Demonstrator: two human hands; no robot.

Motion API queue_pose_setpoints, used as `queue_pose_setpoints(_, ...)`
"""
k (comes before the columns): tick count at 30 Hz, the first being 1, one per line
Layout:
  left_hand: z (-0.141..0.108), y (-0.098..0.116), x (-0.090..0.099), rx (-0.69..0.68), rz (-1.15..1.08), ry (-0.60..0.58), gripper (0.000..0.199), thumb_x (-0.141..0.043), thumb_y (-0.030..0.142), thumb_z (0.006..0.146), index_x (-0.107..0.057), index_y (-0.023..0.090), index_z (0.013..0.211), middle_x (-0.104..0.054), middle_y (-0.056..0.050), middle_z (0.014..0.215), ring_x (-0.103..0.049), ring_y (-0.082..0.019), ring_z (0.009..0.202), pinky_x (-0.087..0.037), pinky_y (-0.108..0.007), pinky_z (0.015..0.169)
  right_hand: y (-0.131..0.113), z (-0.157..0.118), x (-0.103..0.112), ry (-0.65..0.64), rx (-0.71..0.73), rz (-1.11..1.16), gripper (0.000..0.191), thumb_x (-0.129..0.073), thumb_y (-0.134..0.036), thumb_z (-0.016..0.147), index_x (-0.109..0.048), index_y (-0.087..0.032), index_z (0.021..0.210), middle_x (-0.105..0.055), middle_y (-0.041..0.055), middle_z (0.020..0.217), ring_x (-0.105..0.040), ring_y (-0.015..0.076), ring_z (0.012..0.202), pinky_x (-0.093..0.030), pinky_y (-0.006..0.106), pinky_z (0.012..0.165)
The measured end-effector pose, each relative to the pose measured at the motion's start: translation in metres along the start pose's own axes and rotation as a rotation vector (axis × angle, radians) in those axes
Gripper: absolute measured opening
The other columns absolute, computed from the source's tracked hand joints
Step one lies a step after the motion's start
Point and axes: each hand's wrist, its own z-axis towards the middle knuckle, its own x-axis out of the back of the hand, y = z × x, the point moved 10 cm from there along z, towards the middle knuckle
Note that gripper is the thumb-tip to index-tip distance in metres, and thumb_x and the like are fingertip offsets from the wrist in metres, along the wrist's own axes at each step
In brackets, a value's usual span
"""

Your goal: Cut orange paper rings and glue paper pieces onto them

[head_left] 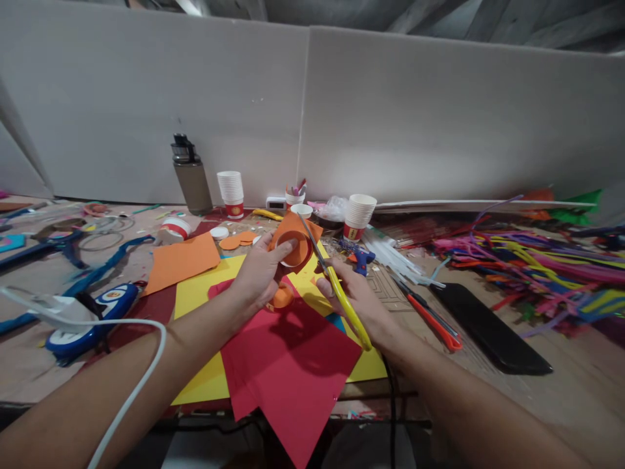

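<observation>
My left hand (263, 268) grips a paper cup (295, 251) together with a piece of orange paper (312, 230), its thumb pressed over the cup's opening. In my right hand (349, 292) are yellow-handled scissors (347, 306), their blades pointing up and left beside the orange paper. Beneath both hands lie red sheets (293, 371) on top of yellow sheets (202, 312). A small orange piece (282, 296) rests on the red paper, just below the cup.
Stacked cups (230, 194) and a bottle (193, 185) stand at the back; another cup stack (359, 215) is right of centre. A blue glue gun (362, 260), red-handled scissors (434, 322), a black phone (491, 329) and pipe cleaners (551, 267) lie right. A white cable (159, 355) crosses my left forearm.
</observation>
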Motion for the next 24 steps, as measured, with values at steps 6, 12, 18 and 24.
queue_pose_setpoints(6, 0.004, 0.004, 0.001, 0.010, 0.032, -0.020, 0.026, -0.075, 0.012, 0.067, -0.061, 0.018, 0.087, -0.069, 0.003, 0.078, -0.062, -0.010, 0.066, -0.050, -0.022, 0.064, 0.000, -0.001, 0.002, 0.004, 0.001, -0.014, 0.027, -0.052, -0.048, 0.089, -0.050, -0.021, 0.087, -0.047, -0.0024, 0.077, -0.043, 0.0137, 0.071, -0.035, 0.027, 0.064)
queue_pose_setpoints(12, 0.008, 0.003, 0.002, 0.044, 0.073, -0.060, 0.028, -0.076, 0.012, 0.066, -0.062, 0.018, 0.090, -0.069, 0.001, 0.083, -0.063, -0.011, 0.071, -0.051, -0.024, 0.066, 0.002, 0.000, 0.002, 0.001, 0.003, -0.026, 0.030, -0.051, -0.050, 0.089, -0.049, -0.020, 0.085, -0.044, -0.0027, 0.076, -0.038, 0.0123, 0.067, -0.032, 0.026, 0.061)
queue_pose_setpoints(18, 0.010, 0.006, 0.000, 0.043, 0.109, -0.104, 0.032, -0.079, 0.015, 0.065, -0.064, 0.017, 0.093, -0.070, 0.000, 0.085, -0.064, -0.011, 0.070, -0.053, -0.024, 0.064, 0.001, 0.000, 0.002, 0.002, -0.009, -0.023, 0.032, -0.051, -0.052, 0.089, -0.048, -0.021, 0.083, -0.043, -0.0031, 0.076, -0.037, 0.0120, 0.067, -0.031, 0.026, 0.060)
queue_pose_setpoints(24, 0.014, 0.014, -0.003, 0.039, 0.159, -0.166, 0.034, -0.079, 0.013, 0.064, -0.066, 0.015, 0.096, -0.071, -0.003, 0.086, -0.065, -0.013, 0.073, -0.054, -0.025, 0.066, -0.003, -0.001, 0.003, -0.006, -0.003, -0.049, 0.034, -0.050, -0.053, 0.090, -0.050, -0.020, 0.083, -0.045, -0.0021, 0.076, -0.038, 0.0127, 0.068, -0.031, 0.026, 0.060)
